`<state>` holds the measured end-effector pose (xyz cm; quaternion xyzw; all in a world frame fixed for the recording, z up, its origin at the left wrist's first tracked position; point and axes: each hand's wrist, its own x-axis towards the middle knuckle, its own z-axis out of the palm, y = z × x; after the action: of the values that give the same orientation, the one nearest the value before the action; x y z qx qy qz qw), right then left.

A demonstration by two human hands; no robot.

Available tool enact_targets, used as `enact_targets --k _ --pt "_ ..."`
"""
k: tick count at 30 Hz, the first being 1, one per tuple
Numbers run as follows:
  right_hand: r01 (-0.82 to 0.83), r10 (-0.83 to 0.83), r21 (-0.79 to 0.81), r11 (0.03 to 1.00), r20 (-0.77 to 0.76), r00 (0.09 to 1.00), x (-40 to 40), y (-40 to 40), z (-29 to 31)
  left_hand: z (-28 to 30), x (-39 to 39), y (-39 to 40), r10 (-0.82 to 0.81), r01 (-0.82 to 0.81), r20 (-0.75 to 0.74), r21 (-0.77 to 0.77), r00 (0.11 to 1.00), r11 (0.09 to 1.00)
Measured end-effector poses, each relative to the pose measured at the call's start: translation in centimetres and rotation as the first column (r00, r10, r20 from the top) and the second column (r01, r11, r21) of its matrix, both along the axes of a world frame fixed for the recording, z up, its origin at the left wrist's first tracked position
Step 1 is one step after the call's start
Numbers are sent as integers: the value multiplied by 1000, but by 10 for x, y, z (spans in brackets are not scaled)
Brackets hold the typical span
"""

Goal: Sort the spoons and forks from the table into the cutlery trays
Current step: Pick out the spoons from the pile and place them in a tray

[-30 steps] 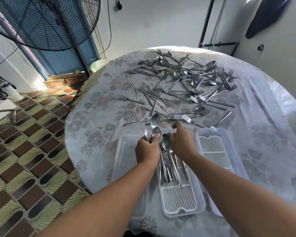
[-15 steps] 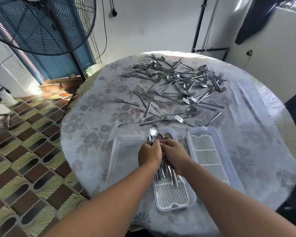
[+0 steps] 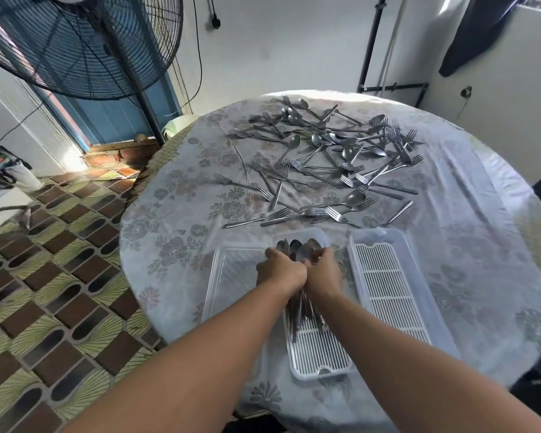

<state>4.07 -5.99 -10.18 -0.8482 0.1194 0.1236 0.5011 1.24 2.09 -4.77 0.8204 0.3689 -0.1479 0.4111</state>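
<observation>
Left hand: closed around a bundle of spoons.
Right hand: gripping the same bundle.
Spoons: under both hands, in the middle tray.
Handling: stiff, smooth, likely slippery; best held by the handles.

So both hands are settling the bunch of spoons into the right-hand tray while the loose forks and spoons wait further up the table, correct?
Not quite. The head view shows the left hand and right hand on the bunch of spoons in the middle tray, not the right-hand tray, which holds only its white grid. The loose forks and spoons do lie further up the table.
</observation>
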Motion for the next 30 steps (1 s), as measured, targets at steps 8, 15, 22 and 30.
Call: enact_targets --k 8,15,22,30 --pt "-356 408 -289 889 144 901 -10 -4 -4 2 2 5 34 -26 147 -60 989 998" --pt "-344 637 -697 629 209 742 -4 -20 17 -17 0 0 -50 21 353 85 934 996" --pt "-288 651 -874 391 41 758 -2 -32 9 -22 -5 -1 -155 -6 300 474 941 880" --pt "-323 698 -882 345 11 716 0 -32 3 -30 2 4 -305 109 178 676 936 729"
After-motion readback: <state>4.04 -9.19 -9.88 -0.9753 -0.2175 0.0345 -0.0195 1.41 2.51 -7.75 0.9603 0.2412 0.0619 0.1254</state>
